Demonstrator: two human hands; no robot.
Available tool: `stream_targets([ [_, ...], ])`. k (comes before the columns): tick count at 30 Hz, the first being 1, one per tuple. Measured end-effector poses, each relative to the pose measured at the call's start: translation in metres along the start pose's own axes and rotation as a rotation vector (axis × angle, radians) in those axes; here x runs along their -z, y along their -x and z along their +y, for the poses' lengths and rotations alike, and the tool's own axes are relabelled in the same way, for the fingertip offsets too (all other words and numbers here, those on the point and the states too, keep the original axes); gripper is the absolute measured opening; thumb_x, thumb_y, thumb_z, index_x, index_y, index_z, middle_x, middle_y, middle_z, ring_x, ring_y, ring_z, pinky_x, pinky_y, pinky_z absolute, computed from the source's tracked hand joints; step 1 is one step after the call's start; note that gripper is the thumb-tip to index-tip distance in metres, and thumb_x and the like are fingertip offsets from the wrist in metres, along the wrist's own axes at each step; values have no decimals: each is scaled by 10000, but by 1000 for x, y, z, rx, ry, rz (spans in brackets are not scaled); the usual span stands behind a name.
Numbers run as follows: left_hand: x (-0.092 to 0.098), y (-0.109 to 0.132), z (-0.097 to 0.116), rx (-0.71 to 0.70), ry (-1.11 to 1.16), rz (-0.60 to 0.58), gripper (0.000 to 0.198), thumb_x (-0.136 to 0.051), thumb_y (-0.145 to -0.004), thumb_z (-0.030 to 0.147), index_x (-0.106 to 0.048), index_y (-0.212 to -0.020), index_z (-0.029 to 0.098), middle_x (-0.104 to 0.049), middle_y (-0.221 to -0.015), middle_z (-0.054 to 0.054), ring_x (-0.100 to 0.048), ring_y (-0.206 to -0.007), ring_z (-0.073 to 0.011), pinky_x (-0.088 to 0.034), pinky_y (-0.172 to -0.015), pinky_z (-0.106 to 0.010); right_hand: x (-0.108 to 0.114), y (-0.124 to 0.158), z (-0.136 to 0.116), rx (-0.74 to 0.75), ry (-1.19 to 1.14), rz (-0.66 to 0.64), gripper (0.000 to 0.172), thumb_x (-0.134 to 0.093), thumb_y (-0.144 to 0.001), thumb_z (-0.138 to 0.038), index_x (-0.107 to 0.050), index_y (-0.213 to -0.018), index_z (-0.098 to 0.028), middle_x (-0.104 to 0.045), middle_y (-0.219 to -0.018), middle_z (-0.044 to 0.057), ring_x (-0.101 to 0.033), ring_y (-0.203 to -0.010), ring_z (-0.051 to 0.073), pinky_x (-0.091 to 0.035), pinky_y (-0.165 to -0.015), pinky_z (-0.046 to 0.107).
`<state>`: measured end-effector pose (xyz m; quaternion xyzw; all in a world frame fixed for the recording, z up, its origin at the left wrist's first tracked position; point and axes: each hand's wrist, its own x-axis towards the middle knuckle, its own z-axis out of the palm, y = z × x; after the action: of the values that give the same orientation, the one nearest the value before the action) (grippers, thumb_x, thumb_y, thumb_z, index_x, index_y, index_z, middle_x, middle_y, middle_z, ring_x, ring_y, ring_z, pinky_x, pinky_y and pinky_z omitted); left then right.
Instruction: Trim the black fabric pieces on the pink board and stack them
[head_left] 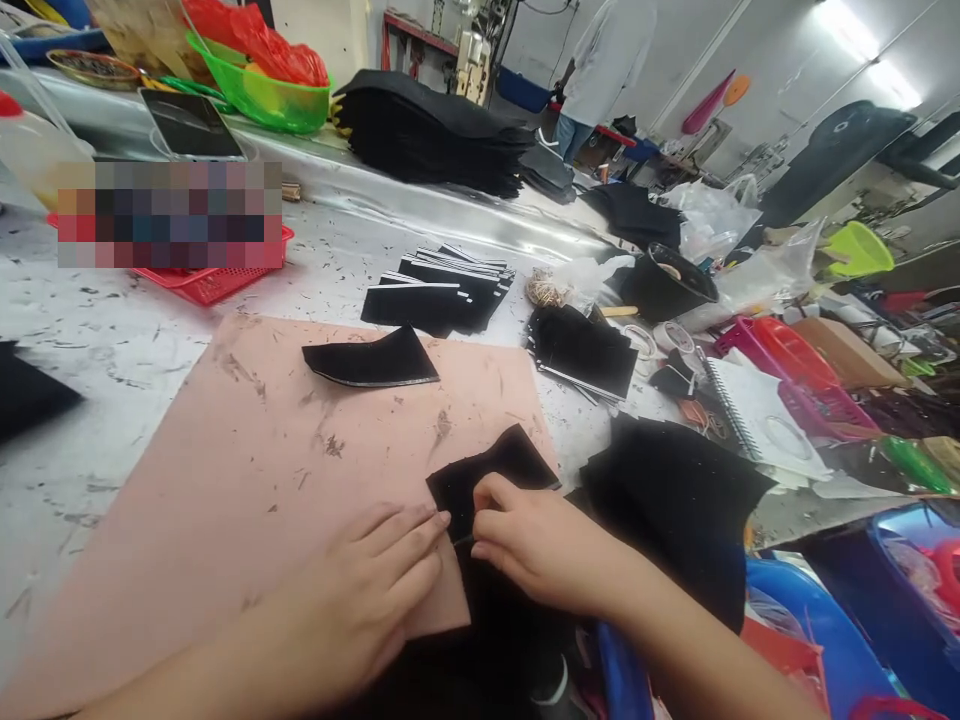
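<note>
My left hand lies flat on the pink sheet, its fingertips at the left edge of a black fabric piece. My right hand rests over that piece with its fingers curled and pinched together; what is between them is hidden. Another black piece with a pale lower edge lies on the sheet, farther up. Beyond the sheet are stacked black strips with white edges. More black pieces lie to their right, and larger black cut pieces are piled right of my right hand.
A red basket and a phone are at the upper left. A tall black fabric stack stands behind. To the right are a black bowl, a spiral notebook and blue containers. A person stands farther back.
</note>
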<state>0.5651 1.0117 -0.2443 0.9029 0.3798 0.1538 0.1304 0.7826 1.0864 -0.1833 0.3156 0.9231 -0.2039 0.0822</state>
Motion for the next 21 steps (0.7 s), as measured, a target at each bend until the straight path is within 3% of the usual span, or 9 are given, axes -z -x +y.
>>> stream_targets([
  [8,2,-2,2,-45,-36,1,435,-475,-797,266,-533,-1215,163,-433,-1398,-93,-443,-1243,-234,-192,-1119,-354,-7,-2,-4,-39,32,-3,183,-455,-903,-265,-602,-840,-177,-545,-979,39,-511,-596,107,-357,-501,240],
  [14,4,-7,4,-63,-108,57,406,-474,-813,291,-542,-1204,209,-533,-1316,-80,-517,-1161,-234,-256,-1063,-358,-7,-3,-6,-45,36,-1,172,-465,-893,-242,-603,-818,-172,-549,-953,42,-526,-621,123,-362,-511,246],
  [18,1,-10,1,-130,-202,120,471,-492,-811,353,-518,-1246,174,-569,-1277,-78,-519,-1141,-230,-220,-1058,-342,-8,-6,-8,-44,44,-11,178,-459,-892,-224,-611,-821,-165,-550,-954,49,-529,-629,133,-372,-509,257],
  [21,0,-12,3,-87,-211,162,423,-481,-837,421,-574,-1187,202,-617,-1219,-38,-540,-1105,-194,-211,-1047,-310,-6,-6,-10,-52,66,-11,192,-462,-893,-242,-613,-805,-164,-551,-923,51,-531,-642,142,-387,-524,263],
])
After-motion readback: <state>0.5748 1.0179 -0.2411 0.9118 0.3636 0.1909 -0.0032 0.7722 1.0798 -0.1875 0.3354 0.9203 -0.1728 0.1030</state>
